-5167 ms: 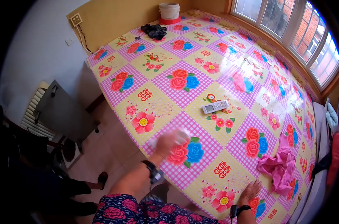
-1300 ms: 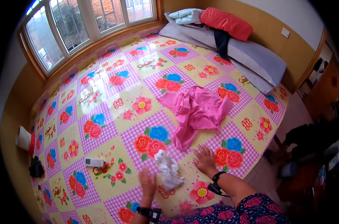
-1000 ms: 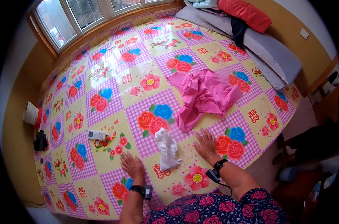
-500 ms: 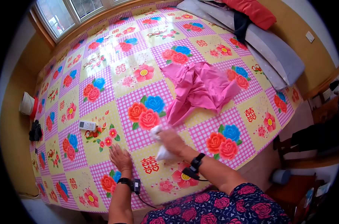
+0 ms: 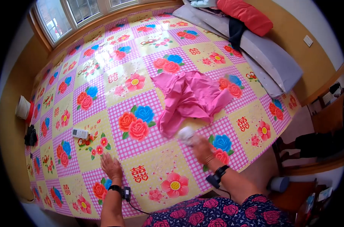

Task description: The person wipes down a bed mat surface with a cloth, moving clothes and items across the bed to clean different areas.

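Note:
My right hand [image 5: 202, 150] is closed round a bunched white cloth [image 5: 186, 135], pressed low against the patterned covering [image 5: 161, 159]. Just beyond it lies a crumpled pink garment [image 5: 193, 92], apart from my fingers as far as I can see. My left hand [image 5: 111, 166] rests flat on the covering with its fingers stretched forward, holding nothing. A white remote control [image 5: 80, 133] lies ahead and to the left of that hand.
Folded grey bedding [image 5: 270, 56] with a red bundle [image 5: 247, 15] on it lies at the back right. A white roll-shaped container [image 5: 22, 108] and a black object [image 5: 30, 135] sit at the left edge. Windows [image 5: 83, 11] line the back.
My right hand has swept to the right with the white cloth. The view has shifted slightly; my left hand stays flat on the covering.

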The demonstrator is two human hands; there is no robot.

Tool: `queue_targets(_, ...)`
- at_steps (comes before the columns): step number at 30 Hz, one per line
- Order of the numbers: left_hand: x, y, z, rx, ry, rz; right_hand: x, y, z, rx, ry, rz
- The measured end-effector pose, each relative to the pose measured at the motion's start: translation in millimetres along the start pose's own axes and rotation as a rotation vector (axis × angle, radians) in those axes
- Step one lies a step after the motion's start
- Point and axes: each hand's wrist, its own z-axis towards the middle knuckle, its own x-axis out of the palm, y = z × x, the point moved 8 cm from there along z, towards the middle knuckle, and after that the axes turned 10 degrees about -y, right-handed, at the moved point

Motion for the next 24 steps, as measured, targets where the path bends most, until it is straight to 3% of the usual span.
queue_targets(1, -1, -1, 1, -0.005, 0.008, 0.000, -3, 29, 8, 0.045, 0.005, 0.062)
queue_targets(3, 1, -4, 5, -0.004, 0.028, 0.013, -2, 38, 5, -0.107, -0.033, 0.274)
queue_targets(6, 1, -2, 3, 0.008, 0.026, 0.024, -18, 13, 9, -0.142, 0.017, 0.212)
queue_targets(7, 0, -3, 3, 0.005, 0.034, 0.025, -30, -8, 14, -0.003, 0.047, 0.259)
queue_targets(9, -1, -3, 4, -0.003, 0.049, 0.030, -56, -65, 2, -0.070, -0.088, -0.059)
queue_targets(11, -3, -4, 5, -0.015, 0.055, 0.018, -77, -172, -25, 0.498, -0.102, -0.087)
queue_targets(13, 0, -2, 5, -0.003, 0.034, 0.015, -128, -207, -28, 0.449, -0.209, -0.435)
queue_targets(14, 0, 0, 5, -0.002, 0.035, 0.011, -144, -248, -53, 0.718, -0.381, -0.341)
queue_targets(15, 0, 1, 6, 0.000, 0.036, 0.006, -152, -248, -58, 0.575, -0.249, -0.693)
queue_targets(24, 6, 2, 5, 0.029, 0.039, 0.077, -146, -245, -73, 0.547, -0.325, -0.608)
